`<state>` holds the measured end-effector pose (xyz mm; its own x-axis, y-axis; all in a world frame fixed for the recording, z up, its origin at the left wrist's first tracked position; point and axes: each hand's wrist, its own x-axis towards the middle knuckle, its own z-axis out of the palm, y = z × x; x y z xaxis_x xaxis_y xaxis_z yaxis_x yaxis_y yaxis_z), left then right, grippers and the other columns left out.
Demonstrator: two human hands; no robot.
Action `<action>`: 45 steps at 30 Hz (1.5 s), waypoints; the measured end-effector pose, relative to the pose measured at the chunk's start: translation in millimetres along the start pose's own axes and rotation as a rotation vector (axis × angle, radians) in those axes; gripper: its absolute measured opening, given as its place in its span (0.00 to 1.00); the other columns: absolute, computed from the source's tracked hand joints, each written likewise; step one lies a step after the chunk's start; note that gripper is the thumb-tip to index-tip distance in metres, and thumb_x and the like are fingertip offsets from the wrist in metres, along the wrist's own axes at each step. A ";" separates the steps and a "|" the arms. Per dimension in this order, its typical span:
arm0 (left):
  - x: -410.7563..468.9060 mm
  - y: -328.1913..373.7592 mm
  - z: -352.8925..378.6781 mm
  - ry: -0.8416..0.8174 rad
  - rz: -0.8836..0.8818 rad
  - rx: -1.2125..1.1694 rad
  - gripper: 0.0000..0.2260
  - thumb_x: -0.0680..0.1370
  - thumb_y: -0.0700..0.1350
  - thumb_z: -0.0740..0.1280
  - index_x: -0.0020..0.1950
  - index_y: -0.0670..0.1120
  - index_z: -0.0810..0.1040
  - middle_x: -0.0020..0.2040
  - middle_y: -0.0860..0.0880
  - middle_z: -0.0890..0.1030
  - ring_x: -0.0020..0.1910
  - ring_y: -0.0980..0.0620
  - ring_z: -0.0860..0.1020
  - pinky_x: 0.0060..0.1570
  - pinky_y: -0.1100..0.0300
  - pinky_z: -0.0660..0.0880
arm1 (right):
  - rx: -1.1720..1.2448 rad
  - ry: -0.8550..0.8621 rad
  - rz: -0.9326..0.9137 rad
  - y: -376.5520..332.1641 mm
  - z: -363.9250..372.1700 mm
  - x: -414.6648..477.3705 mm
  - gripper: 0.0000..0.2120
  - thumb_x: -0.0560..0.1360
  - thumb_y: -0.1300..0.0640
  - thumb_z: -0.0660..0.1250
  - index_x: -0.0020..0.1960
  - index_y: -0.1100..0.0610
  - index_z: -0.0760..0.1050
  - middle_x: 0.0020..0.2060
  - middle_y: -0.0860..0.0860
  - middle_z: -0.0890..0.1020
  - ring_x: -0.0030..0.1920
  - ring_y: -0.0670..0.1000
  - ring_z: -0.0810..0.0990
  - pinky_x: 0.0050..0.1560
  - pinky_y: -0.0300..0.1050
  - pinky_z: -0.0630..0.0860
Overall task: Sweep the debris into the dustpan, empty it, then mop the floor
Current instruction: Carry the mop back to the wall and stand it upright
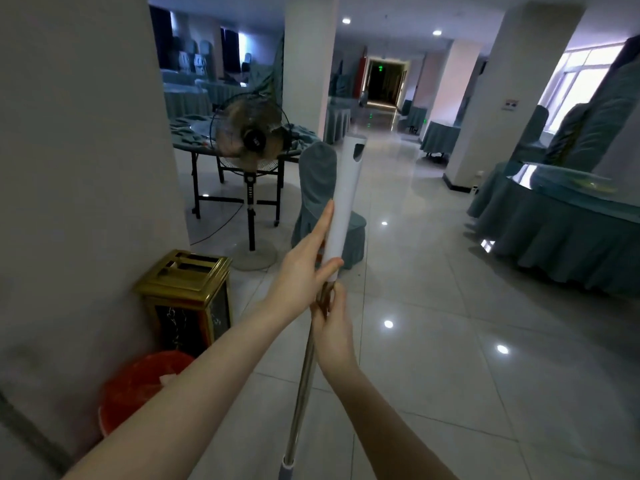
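Observation:
I hold a mop handle upright in front of me. Its white plastic grip rises toward the hall, and the metal shaft runs down out of the bottom of the view. The mop head is not visible. My left hand lies along the lower end of the white grip, fingers stretched up its side and thumb wrapped across the front. My right hand is closed around the metal shaft just below the left one. No dustpan or debris shows on the glossy tiled floor.
A red bucket and a gold bin stand at the wall on the left. Beyond them are a pedestal fan, a covered chair and a draped table. Another draped table is on the right. White pillars flank the open aisle.

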<state>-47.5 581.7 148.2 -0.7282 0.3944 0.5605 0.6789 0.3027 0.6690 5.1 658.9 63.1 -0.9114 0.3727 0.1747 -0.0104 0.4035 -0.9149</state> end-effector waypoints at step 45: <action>-345.6 76.9 -319.8 1.071 -0.425 0.863 0.34 0.79 0.44 0.64 0.75 0.61 0.44 0.64 0.45 0.75 0.44 0.53 0.74 0.48 0.61 0.75 | 0.107 -1.178 -0.773 -170.8 246.0 -278.6 0.32 0.81 0.59 0.61 0.79 0.49 0.50 0.72 0.52 0.70 0.70 0.52 0.70 0.65 0.40 0.66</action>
<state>226.2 191.2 162.0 -0.3418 -0.5697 0.7474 -0.0420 0.8038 0.5935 159.5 280.5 81.2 -0.4659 -0.8381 0.2839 -0.6403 0.0978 -0.7619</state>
